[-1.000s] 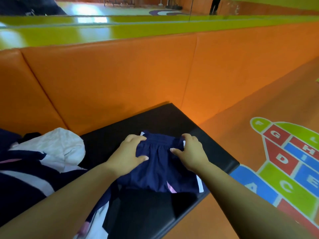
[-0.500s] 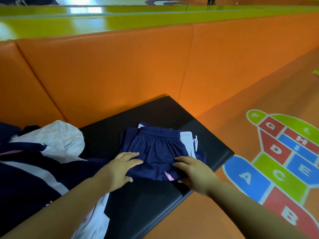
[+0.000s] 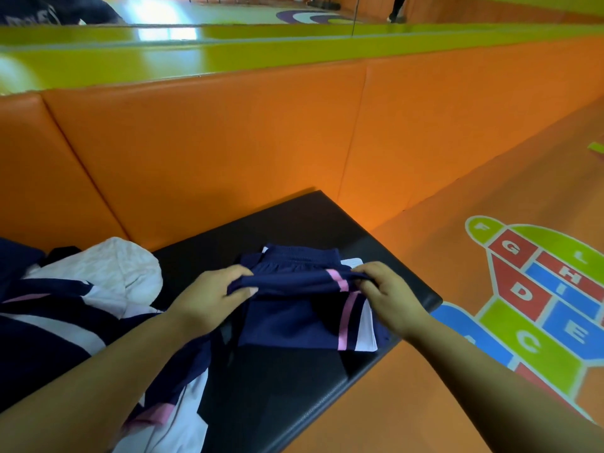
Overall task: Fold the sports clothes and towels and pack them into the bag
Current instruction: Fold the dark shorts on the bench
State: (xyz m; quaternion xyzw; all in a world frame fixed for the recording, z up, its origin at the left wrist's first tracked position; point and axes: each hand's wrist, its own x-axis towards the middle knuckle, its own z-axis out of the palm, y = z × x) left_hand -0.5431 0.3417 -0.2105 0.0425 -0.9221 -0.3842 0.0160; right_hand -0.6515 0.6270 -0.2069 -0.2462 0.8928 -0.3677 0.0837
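Now both grips pinch the navy shorts at the corner of the surface

Navy shorts (image 3: 287, 325) with a pink and a white stripe lie on the black surface (image 3: 294, 397), near its right corner. Their waistband points toward the orange padded wall (image 3: 228, 142). The white-striped side comes almost to the front right edge of the surface, and beyond this edge the surface ends above the orange floor (image 3: 457, 197).

The left grip (image 3: 209, 297) pinches the left end of a lifted fold of the shorts, between thumb and curled fingers. The right grip (image 3: 389, 295) pinches the right end of the same fold, just beside the pink stripe. The fold is held a little above the rest of the shorts, between the two hands.

Bare surface is visible behind the waistband, up to the wall, and also in front of the shorts, on the side of the person. To the right there is almost no room before the edge.

On the left side the surface is covered. A pile of navy, white and pink clothes (image 3: 42, 325) lies there, and the left forearm passes over it. A white crumpled cloth (image 3: 108, 273) rests on top of the pile, near the wall and well apart from the shorts. The wall closes the far side, with a green ledge (image 3: 228, 50) along its top. On the floor to the right a coloured hopscotch pattern (image 3: 539, 299) with letters is painted.
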